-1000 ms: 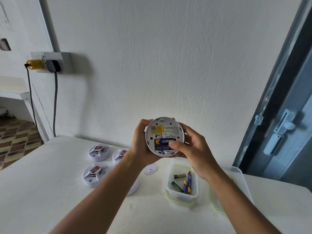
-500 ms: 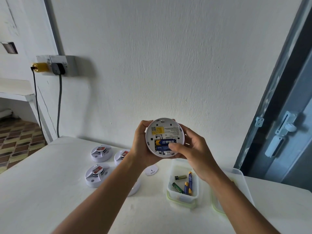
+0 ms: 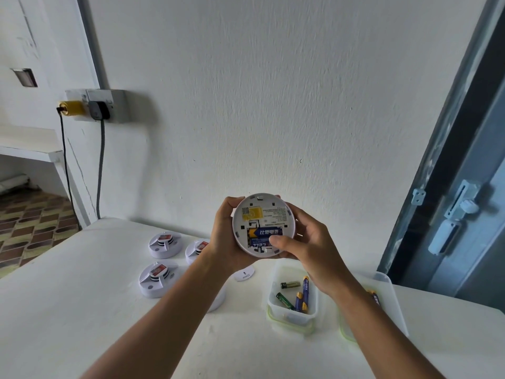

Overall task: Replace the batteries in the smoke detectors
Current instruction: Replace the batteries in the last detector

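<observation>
Centrally, just below mid-frame: one white smoke detector, back side facing the viewer, raised above the white table. Left hand curls around its left edge; right hand cups the right edge, thumb pressing on the blue batteries seated in the open compartment. Lower left of centre: three further detectors lying on the table, a small round cover beside them. Lower right: clear container holding loose batteries, second container just beside it. Upper left: wall socket with plugs.
</observation>
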`<state>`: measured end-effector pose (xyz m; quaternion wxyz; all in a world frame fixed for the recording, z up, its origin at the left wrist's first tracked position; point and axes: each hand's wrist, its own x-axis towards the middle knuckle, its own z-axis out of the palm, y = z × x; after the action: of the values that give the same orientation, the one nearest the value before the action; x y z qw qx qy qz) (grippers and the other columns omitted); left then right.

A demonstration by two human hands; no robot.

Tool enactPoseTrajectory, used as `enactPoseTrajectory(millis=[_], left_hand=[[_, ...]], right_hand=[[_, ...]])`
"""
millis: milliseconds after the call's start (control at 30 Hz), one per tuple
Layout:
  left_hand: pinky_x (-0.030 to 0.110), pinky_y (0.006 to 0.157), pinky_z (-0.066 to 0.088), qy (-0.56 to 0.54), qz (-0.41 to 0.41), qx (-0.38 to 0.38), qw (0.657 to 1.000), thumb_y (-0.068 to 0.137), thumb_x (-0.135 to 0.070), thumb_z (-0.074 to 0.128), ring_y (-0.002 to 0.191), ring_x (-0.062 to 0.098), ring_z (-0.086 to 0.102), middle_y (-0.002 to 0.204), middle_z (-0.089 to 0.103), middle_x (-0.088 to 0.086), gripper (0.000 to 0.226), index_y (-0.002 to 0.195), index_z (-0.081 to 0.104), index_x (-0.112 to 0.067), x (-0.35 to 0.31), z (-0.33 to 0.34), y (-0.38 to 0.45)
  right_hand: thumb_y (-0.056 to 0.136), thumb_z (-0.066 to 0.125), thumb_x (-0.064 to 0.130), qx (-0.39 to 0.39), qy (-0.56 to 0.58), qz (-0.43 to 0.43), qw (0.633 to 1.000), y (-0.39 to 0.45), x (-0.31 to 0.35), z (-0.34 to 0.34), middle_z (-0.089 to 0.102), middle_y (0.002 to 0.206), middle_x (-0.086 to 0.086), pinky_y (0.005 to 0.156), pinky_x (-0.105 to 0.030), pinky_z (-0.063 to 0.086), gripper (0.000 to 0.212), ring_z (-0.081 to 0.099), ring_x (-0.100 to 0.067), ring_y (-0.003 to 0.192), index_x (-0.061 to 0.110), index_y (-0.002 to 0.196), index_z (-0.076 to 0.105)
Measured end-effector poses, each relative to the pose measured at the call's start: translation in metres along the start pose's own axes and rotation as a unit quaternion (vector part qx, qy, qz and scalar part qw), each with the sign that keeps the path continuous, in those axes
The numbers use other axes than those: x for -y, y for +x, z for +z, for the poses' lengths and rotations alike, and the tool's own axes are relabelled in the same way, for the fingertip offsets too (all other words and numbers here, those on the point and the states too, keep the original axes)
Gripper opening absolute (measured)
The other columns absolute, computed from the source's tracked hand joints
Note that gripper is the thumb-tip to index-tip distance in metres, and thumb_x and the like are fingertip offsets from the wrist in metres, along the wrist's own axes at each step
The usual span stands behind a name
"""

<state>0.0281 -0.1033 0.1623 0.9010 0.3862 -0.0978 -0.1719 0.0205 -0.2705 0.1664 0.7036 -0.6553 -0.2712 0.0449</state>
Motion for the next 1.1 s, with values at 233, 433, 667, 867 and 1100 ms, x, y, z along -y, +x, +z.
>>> enactPoseTrajectory(millis=[233,433,667,867,1100], left_hand=[[0.054,0.095,0.043,-0.002,0.003,-0.015,1.000,0.078,-0.047,0.037,0.102,0.033,0.059,0.113,0.067,0.016,0.061,0.125,0.063,-0.018,0.005,0.006,-0.002],[0.052,0.093,0.044,-0.002,0.006,-0.025,1.000,0.078,-0.046,0.036,0.098,0.032,0.061,0.109,0.069,0.015,0.059,0.122,0.064,-0.018,0.013,0.013,-0.005],[0.052,0.094,0.043,-0.011,0.012,-0.033,0.999,0.084,-0.047,0.032,0.102,0.032,0.059,0.114,0.066,0.014,0.059,0.127,0.061,-0.018,0.022,0.016,-0.006],[0.050,0.090,0.047,-0.021,0.031,-0.071,0.997,0.078,-0.045,0.037,0.096,0.032,0.062,0.108,0.069,0.015,0.057,0.118,0.067,-0.017,0.023,0.009,-0.013],[0.058,0.088,0.047,-0.038,0.071,-0.217,0.973,0.088,-0.040,0.041,0.103,0.042,0.060,0.102,0.072,0.022,0.048,0.089,0.078,-0.010,-0.002,-0.047,-0.033]], right_hand=[[0.083,0.067,-0.003,-0.003,0.026,-0.001,1.000,-0.005,0.001,-0.002,0.072,0.103,-0.002,0.063,-0.024,0.056,0.047,0.071,-0.017,0.091,0.021,0.122,0.062],[0.083,0.069,-0.001,-0.008,0.017,0.005,1.000,-0.012,0.000,-0.008,0.072,0.105,-0.002,0.067,-0.032,0.059,0.046,0.070,-0.020,0.095,0.023,0.121,0.063],[0.091,0.061,0.005,-0.022,0.024,0.016,0.999,-0.016,-0.002,-0.013,0.072,0.109,-0.003,0.071,-0.042,0.060,0.037,0.070,-0.023,0.098,0.021,0.124,0.063],[0.094,0.058,0.006,0.003,0.008,0.026,1.000,-0.012,-0.006,-0.006,0.070,0.111,-0.003,0.070,-0.038,0.061,0.034,0.069,-0.021,0.100,0.023,0.123,0.061],[0.100,0.043,0.013,-0.098,-0.060,0.109,0.987,0.030,-0.052,0.025,0.064,0.109,-0.010,0.073,-0.032,0.059,0.022,0.066,-0.026,0.098,0.013,0.114,0.061]])
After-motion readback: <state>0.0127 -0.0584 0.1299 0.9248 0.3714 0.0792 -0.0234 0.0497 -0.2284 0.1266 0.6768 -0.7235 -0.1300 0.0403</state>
